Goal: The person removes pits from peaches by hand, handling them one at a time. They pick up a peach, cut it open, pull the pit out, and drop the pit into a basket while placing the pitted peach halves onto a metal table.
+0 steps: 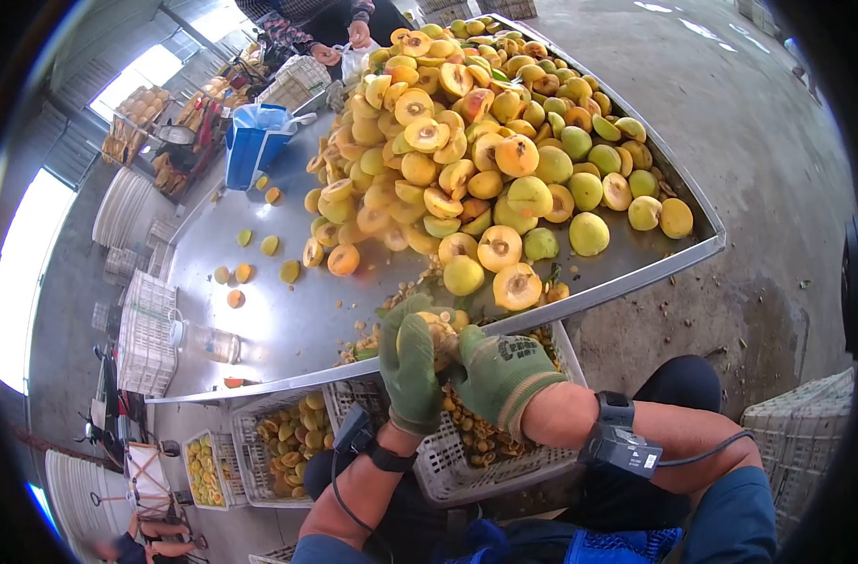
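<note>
Both of my hands wear green work gloves and meet at the near edge of the metal table. My left hand point(412, 367) is closed around a yellow peach half point(440, 336), whose cut flesh partly shows between the gloves. Against the same fruit, my right hand point(504, 374) has its fingers curled in; whatever they grip is hidden. Just beyond the gloves lies a big heap of whole and halved yellow-green peaches point(420, 167). Directly below, a white crate point(448, 481) holds what look like peach pits point(485, 444).
The metal table point(302, 329) has a raised rim. A blue bucket point(256, 146), a clear plastic jar point(208, 340) and loose peach pieces stand or lie leftward. Another crate point(260, 470) of peach halves sits below left. Across the table, another person's hands point(344, 42) hold a plastic bag.
</note>
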{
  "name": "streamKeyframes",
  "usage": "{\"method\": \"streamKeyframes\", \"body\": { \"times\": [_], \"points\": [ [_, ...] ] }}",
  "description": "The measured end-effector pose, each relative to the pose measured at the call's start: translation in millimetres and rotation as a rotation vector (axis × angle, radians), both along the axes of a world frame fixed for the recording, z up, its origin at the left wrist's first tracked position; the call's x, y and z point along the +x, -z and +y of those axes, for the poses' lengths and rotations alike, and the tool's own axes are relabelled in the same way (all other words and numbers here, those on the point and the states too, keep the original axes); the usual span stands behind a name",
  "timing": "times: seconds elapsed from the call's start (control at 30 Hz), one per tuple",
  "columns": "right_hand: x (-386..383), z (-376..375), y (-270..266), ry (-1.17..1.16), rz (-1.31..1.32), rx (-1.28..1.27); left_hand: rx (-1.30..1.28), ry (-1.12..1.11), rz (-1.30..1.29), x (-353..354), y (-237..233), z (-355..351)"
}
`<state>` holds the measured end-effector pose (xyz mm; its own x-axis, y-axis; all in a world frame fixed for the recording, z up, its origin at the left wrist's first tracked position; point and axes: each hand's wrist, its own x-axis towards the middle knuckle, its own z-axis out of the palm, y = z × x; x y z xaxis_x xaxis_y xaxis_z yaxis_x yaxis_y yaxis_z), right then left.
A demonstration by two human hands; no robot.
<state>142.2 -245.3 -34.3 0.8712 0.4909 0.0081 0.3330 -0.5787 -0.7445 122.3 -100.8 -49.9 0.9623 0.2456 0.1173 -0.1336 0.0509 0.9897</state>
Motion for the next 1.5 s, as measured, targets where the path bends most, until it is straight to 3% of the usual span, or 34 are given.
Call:
{"method": "streamKeyframes", "body": {
  "times": [0.23,0.33,0.63,0.73,0.83,0.93,1.03,1.5],
  "points": [
    [-6,5,-3,0.014,0.114,0.031,0.202,-0.101,-0.132,2,10,2],
    [-6,9,0,0.024,0.131,0.065,0.079,-0.119,-0.138,3,15,0],
    [-8,3,-17,0.001,0.257,0.118,0.228,-0.134,-0.243,3,13,-1],
    [-8,2,-17,-0.016,0.291,0.091,0.174,-0.082,-0.229,-1,12,1],
    [-8,4,-10,-0.053,0.258,0.105,0.307,-0.143,-0.265,2,16,5],
    [-9,8,-4,0.047,0.166,0.044,0.240,-0.146,-0.210,6,16,3],
    [-9,1,-13,0.017,0.202,0.057,0.193,-0.130,-0.142,2,9,-2],
    [-13,-9,-26,-0.120,0.361,0.074,0.272,0.031,-0.391,-3,9,13]
  ]
}}
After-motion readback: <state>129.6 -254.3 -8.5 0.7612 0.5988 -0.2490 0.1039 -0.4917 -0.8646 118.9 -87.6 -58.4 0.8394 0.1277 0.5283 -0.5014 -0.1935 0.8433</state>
